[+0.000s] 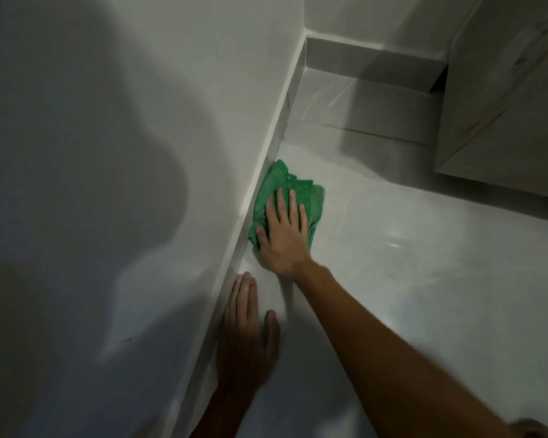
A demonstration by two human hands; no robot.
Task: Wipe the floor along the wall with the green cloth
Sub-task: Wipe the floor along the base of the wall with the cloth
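Down at the foot of the wall (140,121), the head view has the green cloth (301,191) bunched up on the pale floor (408,263), its left edge pushed right against the skirting strip (266,172) where wall meets floor. The right hand (283,237) lies flat on top of it, palm down, fingers spread and pressing rather than pinching, so the cloth is pinned under the hand, not gripped in a fist. The near half of the cloth is covered by that hand; only the crumpled far folds stick out. The left hand (246,339) is flat on the bare floor closer to the camera, fingers together and pointing along the skirting, holding nothing, its little-finger side just beside the strip. Ahead of the cloth there's a clear lane of floor running along the wall up to the corner, where a second skirting (377,61) crosses. To the right a big pale cabinet (503,105) hangs over the floor, well apart from the cloth, with open floor between. The gap under the cabinet is dark and hard to read. A large soft shadow covers the left part of the wall. Both forearms are cut off by the bottom edge, and the left one is too dim for detail. A blurry bit at the bottom right corner can't be identified.
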